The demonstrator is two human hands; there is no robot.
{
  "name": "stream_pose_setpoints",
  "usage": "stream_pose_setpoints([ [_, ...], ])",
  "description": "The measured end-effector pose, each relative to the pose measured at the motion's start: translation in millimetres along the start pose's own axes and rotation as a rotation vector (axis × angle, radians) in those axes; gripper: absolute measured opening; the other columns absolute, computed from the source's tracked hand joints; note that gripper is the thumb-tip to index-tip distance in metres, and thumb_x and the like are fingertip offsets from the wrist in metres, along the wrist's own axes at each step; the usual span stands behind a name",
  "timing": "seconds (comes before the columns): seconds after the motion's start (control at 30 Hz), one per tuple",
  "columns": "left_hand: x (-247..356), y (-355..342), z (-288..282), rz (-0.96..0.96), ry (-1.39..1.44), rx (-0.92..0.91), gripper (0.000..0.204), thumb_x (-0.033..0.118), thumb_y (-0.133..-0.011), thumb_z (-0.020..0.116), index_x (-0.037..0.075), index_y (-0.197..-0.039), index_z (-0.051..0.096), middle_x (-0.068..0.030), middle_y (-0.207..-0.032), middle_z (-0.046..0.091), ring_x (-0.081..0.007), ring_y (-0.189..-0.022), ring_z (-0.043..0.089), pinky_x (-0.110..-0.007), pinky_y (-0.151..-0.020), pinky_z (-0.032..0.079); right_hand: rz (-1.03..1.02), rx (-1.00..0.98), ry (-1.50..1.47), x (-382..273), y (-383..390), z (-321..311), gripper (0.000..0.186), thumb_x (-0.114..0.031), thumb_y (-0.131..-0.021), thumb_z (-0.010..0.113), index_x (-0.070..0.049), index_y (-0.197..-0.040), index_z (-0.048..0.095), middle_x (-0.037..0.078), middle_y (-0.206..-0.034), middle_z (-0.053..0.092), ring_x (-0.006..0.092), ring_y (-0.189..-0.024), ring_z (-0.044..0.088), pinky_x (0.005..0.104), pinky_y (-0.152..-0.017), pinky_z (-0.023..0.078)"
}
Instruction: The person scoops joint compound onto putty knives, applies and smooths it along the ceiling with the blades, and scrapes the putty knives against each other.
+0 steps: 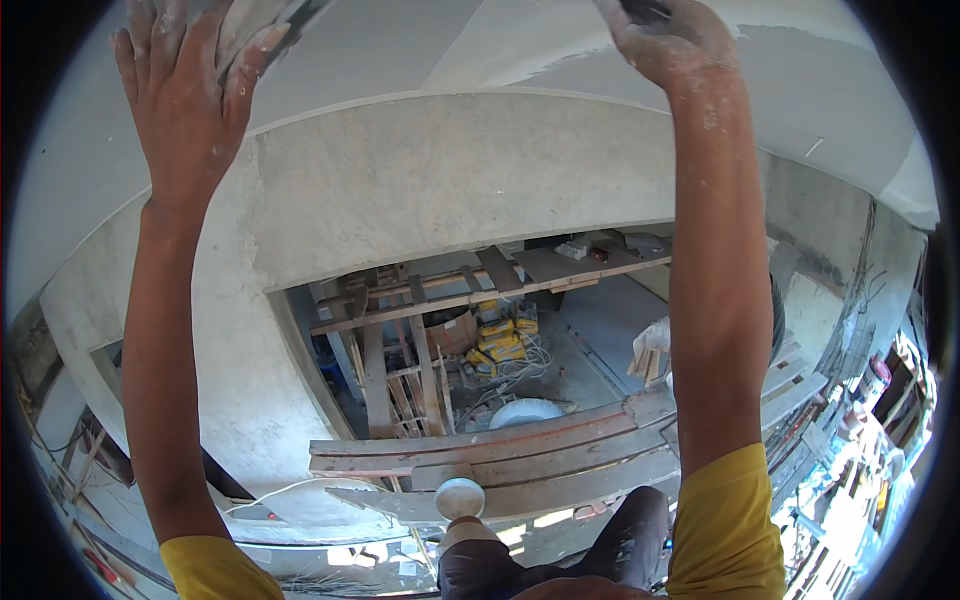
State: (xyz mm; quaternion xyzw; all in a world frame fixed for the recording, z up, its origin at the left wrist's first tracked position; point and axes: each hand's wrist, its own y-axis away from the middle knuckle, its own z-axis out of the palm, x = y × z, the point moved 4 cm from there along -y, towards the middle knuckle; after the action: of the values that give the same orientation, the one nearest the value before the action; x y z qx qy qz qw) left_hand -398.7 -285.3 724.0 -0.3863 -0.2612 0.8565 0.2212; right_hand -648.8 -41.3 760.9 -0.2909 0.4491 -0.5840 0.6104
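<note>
Both of my arms are raised toward the pale ceiling (pixel 520 40). At upper left, my left hand (pixel 185 85) grips a flat, plaster-smeared blade (pixel 290 20) between thumb and fingers, its outer fingers stretched along it. My right hand (pixel 675 40), at the top edge, is closed round a dark tool (pixel 645 10), partly cut off by the frame. Both hands are dusted with white. A lighter patch of filler (pixel 560 60) runs across the ceiling between them, above a bare concrete beam (pixel 470 170).
Below me are a plank platform (pixel 540 460), a round white container (pixel 460 498) and my legs (pixel 610 550). Through the wall opening are timber boards (pixel 420 370), yellow sacks (pixel 500 345) and a basin (pixel 525 415). Bundles of wire (pixel 860 250) and bright clutter lie at right.
</note>
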Motion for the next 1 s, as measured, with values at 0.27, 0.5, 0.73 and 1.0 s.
stream_pose_setpoints([
  [0.27,-45.3,-14.9,9.6,0.118,-0.203,-0.062,0.052,0.049,-0.094,0.051,0.006,-0.123,0.059,-0.015,-0.15,0.034,-0.0448,-0.14,0.024,-0.064,-0.111,0.01,-0.008,0.18,-0.056,38.8,48.2,-20.8,0.03,0.0,-0.094,0.035,0.012,-0.123,0.035,0.028,-0.122,0.046,0.0404,-0.113,0.053,0.0547,-0.102,0.048],
  [0.5,-41.2,-16.1,16.7,0.092,-0.191,-0.104,0.052,0.05,-0.094,0.049,0.008,-0.122,0.06,-0.0034,-0.156,0.025,-0.0395,-0.143,0.018,-0.064,-0.113,0.009,0.17,0.205,-0.183,92.8,0.8,-30.9,0.033,0.0,-0.097,0.033,0.009,-0.129,0.033,0.027,-0.131,0.041,0.0397,-0.117,0.051,0.0533,-0.103,0.048],
  [0.73,-44.1,-14.2,13.2,0.114,-0.136,-0.102,0.049,0.048,-0.095,0.048,0.009,-0.121,0.061,0.002,-0.156,0.025,-0.0332,-0.145,0.018,-0.06,-0.115,0.012,0.083,0.168,-0.311,7.1,23.4,7.0,0.037,-0.005,-0.098,0.031,0.012,-0.132,0.03,0.026,-0.129,0.042,0.0398,-0.118,0.049,0.05,-0.101,0.049],
  [1.0,-52.1,-7.0,16.9,0.06,-0.161,-0.162,0.051,0.049,-0.094,0.047,0.01,-0.122,0.061,0.0035,-0.155,0.027,-0.028,-0.145,0.019,-0.058,-0.116,0.013,0.327,-0.04,-0.473,-95.8,84.1,74.4,0.035,-0.003,-0.098,0.037,0.014,-0.128,0.045,0.027,-0.13,0.051,0.0355,-0.119,0.053,0.0372,-0.097,0.052],
])
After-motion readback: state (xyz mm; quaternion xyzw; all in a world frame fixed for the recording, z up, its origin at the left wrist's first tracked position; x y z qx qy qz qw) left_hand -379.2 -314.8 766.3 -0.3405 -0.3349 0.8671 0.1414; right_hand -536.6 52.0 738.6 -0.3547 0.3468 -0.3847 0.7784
